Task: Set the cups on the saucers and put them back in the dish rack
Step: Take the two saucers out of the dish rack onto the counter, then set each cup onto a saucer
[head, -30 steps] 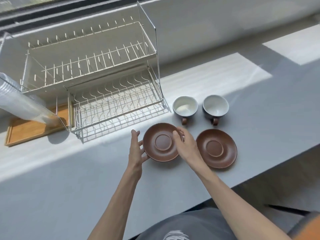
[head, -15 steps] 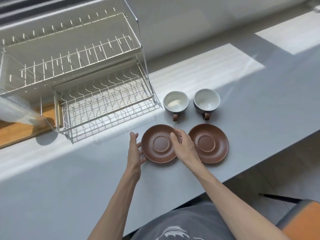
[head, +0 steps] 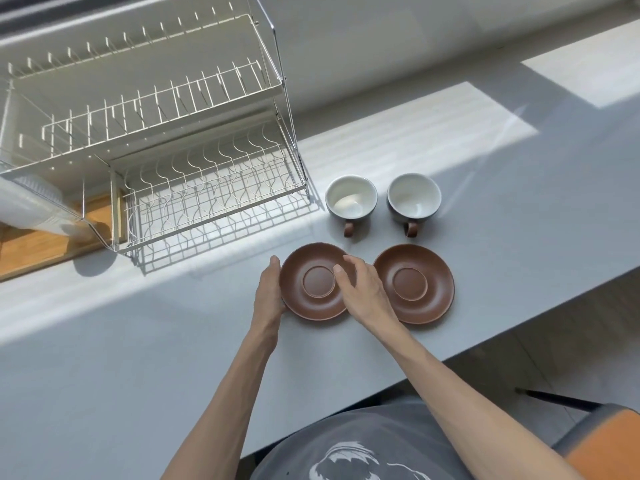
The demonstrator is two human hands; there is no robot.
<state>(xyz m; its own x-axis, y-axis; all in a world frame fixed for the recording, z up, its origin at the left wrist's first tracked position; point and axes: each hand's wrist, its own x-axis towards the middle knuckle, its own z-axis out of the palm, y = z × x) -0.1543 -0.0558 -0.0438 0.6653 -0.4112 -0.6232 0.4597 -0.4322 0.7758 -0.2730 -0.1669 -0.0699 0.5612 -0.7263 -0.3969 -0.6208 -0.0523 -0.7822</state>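
Two brown saucers lie side by side on the grey counter. My left hand (head: 268, 294) cups the left rim of the left saucer (head: 313, 299), and my right hand (head: 363, 289) rests on its right rim, fingers over the dish. The right saucer (head: 420, 284) lies untouched beside my right wrist. Behind them stand two dark cups with white insides and brown handles: the left cup (head: 351, 200) and the right cup (head: 414, 197), both upright with handles toward me. The two-tier wire dish rack (head: 207, 188) stands at the back left with nothing in it.
A wooden tray (head: 38, 245) sits under the rack's left end, with a clear plastic container (head: 27, 207) leaning over it. The counter's front edge (head: 519, 336) runs diagonally at the right, with an orange chair seat (head: 609, 448) below it.
Both hands have stayed on the left saucer's rims. The view has shifted, so rack, cups and saucers sit slightly differently in frame; the saucer has not clearly moved on the counter.
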